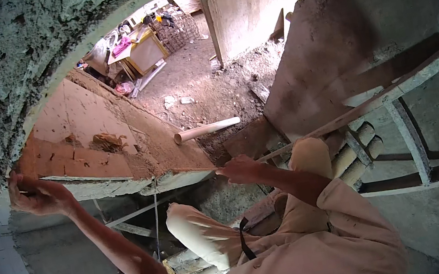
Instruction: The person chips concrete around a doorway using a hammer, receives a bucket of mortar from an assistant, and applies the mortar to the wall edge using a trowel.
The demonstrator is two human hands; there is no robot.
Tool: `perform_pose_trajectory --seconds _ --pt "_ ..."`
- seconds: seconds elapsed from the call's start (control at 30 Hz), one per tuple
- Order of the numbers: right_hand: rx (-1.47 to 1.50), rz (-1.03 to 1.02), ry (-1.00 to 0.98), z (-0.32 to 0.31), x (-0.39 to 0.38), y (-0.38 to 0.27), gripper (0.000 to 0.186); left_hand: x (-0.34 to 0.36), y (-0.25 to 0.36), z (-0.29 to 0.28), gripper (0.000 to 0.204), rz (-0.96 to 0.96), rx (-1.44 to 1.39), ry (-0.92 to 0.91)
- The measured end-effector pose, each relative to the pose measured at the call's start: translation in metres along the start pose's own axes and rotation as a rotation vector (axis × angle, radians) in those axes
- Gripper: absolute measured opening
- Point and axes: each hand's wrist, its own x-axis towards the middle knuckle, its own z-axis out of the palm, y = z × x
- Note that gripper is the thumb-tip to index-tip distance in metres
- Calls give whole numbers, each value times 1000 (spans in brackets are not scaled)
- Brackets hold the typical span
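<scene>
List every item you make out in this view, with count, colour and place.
Tube: one, tan, beyond the ledge
Ledge: one, reddish-brown, between the hands
Crumpled scrap: one, brown, on the ledge
Panel: one, yellow-edged, upper left of centre
Mesh: rusty brown, beside the panel
Ladder-like frame: one, grey-brown, right
Trousers: one pair, cream, lower centre
Left hand: one, bare, ledge's left end
Right hand: one, bare, ledge's right end
</scene>
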Motion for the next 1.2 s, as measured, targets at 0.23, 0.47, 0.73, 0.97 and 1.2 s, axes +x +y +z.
perform_pose_trajectory --seconds 0.23,0.47,0.73,0.97,1.2 --pt "-125 -32 54 -10 -6 -5 41 -2 0 0 13 -56 -103 12" --pt "-135 -61 76 -9 -4 -1 42 -3 -5 1 14 -63 -85 5" --pt "-126 -66 131 -6 -4 -2 35 -4 -8 3 13 -15 -130 20" --pt "-125 -62 144 -11 -7 -7 35 -5 -12 -2 13 -40 -148 4" --pt "-128 -63 139 -13 -8 -8 32 -3 -6 0 15 -28 -87 5"
